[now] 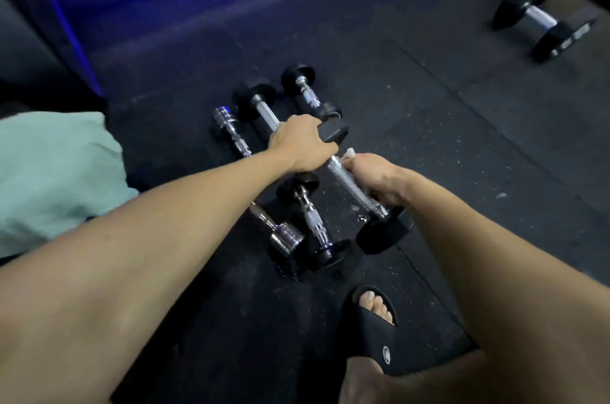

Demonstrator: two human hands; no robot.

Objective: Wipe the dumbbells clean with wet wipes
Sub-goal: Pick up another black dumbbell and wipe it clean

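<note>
A dumbbell with a chrome handle (355, 187) and black ends is held just above the black rubber floor. My right hand (374, 177) grips the handle with a white wet wipe (350, 152) peeking out past its fingers. At the far end, my left hand (302, 142) curls round the dumbbell beside its black head (333, 132). The near head (383, 233) is low, by the floor.
Several small dumbbells lie under and beside my hands: a chrome one (284, 237), black-ended ones (254, 99), (307, 90), (315, 225). Larger dumbbells (541, 20) lie at the far right. My foot in a black slide (373, 314) is near. A teal garment (49, 179) is left.
</note>
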